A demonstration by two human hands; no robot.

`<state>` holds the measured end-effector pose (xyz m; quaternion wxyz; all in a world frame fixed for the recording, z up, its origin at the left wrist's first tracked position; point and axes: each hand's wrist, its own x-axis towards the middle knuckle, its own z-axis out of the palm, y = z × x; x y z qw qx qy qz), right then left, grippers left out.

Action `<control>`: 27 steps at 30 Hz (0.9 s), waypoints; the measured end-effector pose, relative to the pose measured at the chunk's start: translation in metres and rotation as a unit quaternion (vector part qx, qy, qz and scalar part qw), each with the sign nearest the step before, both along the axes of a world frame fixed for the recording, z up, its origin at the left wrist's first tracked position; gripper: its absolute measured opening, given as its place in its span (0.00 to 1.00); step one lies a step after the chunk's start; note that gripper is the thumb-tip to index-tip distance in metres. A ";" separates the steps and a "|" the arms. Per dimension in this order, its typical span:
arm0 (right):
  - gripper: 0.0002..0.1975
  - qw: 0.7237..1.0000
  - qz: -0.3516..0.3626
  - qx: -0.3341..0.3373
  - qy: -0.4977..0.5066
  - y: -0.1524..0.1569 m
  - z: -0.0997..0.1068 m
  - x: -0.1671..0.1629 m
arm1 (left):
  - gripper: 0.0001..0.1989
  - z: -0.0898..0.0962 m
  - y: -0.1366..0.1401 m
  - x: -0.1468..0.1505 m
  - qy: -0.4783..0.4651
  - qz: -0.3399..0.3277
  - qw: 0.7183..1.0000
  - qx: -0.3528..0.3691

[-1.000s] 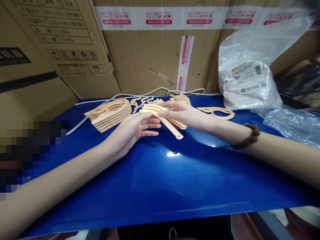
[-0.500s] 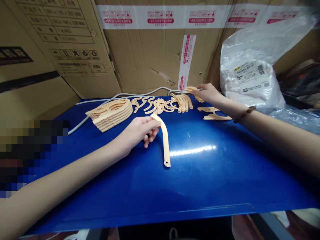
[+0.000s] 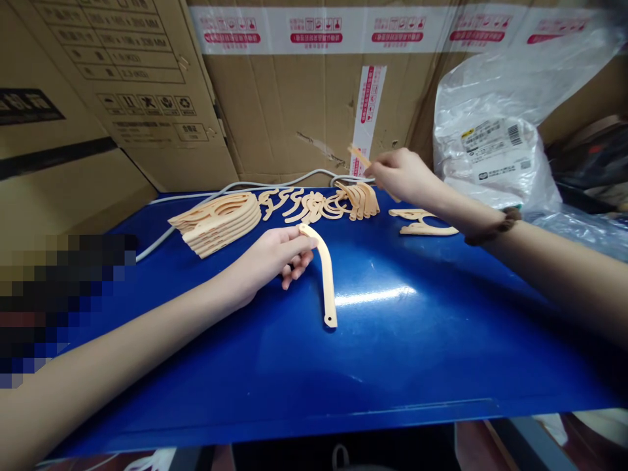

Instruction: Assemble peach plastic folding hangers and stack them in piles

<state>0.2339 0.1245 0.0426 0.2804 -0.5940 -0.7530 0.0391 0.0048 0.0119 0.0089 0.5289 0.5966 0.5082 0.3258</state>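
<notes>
Far left of the strip (image 3: 328, 281) stands the left box (image 3: 147, 157), brown cardboard, printed with a table and a row of symbols. A pale cord (image 3: 294, 176) starts left of the strip and runs behind it, along the back of the blue tabletop (image 3: 294, 366). Left of the strip and farther back lies the stack (image 3: 220, 222), several pale looped frames, one on another. Just left of the strip is the left hand (image 3: 277, 258), its grip pinching the strip's upper end between thumb and fingers. Behind that end lie loose, curly hooks (image 3: 294, 204). The strip itself bends near the top and slopes toward the front, with a dark hole at its lower end; whether that end touches the tabletop cannot be told. Well behind it rises the back box (image 3: 279, 111), crossed by white tape with red print. Right of the strip and behind, curved pieces (image 3: 363, 199) lie fanned out. Beyond them, the right hand (image 3: 407, 173) is raised, its grip closed on a thin slat (image 3: 360, 157), mostly hidden by the fingers. Right of the strip, under the right forearm, lies a frame (image 3: 424, 229). Farthest right and back sits the bag (image 3: 490, 150), translucent and labelled.
</notes>
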 end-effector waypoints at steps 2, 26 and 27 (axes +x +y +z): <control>0.12 0.997 0.049 -0.056 -0.026 -0.014 0.000 -0.014 | 0.08 0.000 0.001 -0.001 -0.005 0.002 1.000 -0.004; 0.32 0.850 0.320 -0.418 -0.020 -0.078 0.001 -0.046 | 0.23 -0.005 -0.006 -0.010 0.282 -0.015 0.940 0.190; 0.31 0.847 0.323 -0.421 -0.021 -0.077 0.002 -0.046 | 0.23 -0.005 -0.007 -0.010 0.298 -0.019 0.934 0.197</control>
